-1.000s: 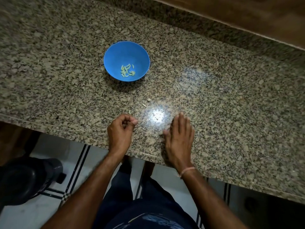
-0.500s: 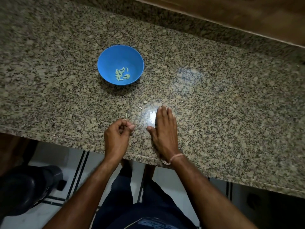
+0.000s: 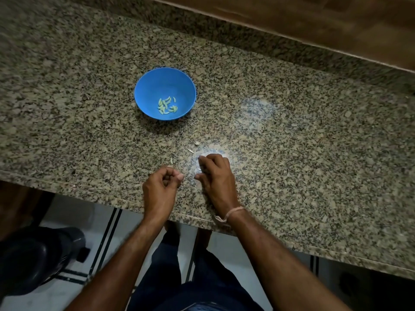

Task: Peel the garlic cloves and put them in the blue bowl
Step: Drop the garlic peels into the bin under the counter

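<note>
- Two hands work at the front edge of a granite counter (image 3: 292,153), close together and just inside the lip.
- About a dozen peeled garlic cloves (image 3: 167,106) lie in a small heap at the bottom of the blue bowl (image 3: 146,86), which stands upright midway between the front and back edges of the surface.
- Left hand (image 3: 160,189): curled into a loose fist, thumb tip against the forefinger, with nothing showing inside it.
- Right hand (image 3: 216,176): fingers bent, tips down on the surface at a bright reflection. The glare makes it impossible to tell whether they pinch a pale scrap or only rest on it.
- Pale scraps (image 3: 197,143), thin like garlic skin, are scattered between the right hand and the bowl. No unpeeled clove shows anywhere on the surface.
- Key relation: the bowl lies ahead of both hands, toward the back edge. It is almost straight ahead of the left hand and ahead and to the left of the right hand. The left hand is the nearer one and has a clear line to the rim.
- Judged from this, peeling looks close to finished. Anything held would travel forward to the bowl.
- A light thread (image 3: 233,212) circles the right wrist.
</note>
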